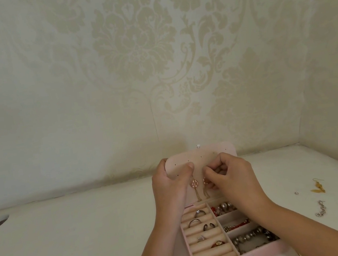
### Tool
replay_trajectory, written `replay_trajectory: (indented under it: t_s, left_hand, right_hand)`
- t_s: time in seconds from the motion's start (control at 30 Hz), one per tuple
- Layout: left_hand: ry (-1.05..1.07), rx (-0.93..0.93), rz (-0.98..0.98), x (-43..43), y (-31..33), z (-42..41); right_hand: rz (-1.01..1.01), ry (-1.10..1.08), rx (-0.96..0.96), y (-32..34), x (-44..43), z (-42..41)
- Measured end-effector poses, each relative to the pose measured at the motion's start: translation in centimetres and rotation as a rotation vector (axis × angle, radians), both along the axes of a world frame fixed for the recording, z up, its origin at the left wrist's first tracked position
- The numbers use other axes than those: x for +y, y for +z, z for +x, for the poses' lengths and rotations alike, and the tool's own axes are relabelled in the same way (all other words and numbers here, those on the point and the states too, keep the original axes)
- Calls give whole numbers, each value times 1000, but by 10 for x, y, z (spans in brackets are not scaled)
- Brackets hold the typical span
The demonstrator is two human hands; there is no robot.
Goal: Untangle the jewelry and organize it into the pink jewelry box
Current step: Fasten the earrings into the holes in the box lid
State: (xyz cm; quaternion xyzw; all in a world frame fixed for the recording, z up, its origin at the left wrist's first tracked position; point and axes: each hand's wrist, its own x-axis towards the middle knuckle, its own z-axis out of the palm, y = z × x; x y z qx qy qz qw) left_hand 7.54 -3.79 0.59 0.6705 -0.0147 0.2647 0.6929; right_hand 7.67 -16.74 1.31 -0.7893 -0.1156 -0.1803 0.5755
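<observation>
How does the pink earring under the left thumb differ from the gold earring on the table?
The pink earring hangs upright on the lid panel; the gold earring lies flat on the table. The pink earring is a round disc with chain tassels; the gold earring is yellow with pointed drops. The pink earring is already in the box; the gold earring lies outside it, untouched. Both are dangling earrings.

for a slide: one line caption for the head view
Left hand holds the pink jewelry box lid while right hand pinches an earring
</observation>
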Motion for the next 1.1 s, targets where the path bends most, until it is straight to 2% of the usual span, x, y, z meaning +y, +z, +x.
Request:
replay_trajectory:
  t_s: [0.13,0.23,0.4,0.5,0.6,0.7,0.77,1.1]
  left_hand:
    - [-15,-12,-6,1,-1,0]
    - [-2,-9,-14,2,-1,1]
    - [-23,-23,-25,2,0,0]
    - [-48,-25,-31,1,2,-2]
    - [-78,-25,-54,1,4,-4]
    - [-99,-19,-67,0,5,-6]
    - [-106,-14,-76,0,6,-6]
    - [-148,-26,-76,-1,6,-7]
  right_hand:
    - [5,27,11,2,-2,2]
    - [-82,46,-20,4,-8,6]
    - [-373,-109,-321,14,-27,18]
    - [-443,-125,-364,16,-33,24]
    - [-366,-26,-251,14,-34,26]
    - [-153,134,-120,11,-35,29]
    - [-82,161,-91,10,-35,30]
    - [-197,34,-206,13,-27,22]
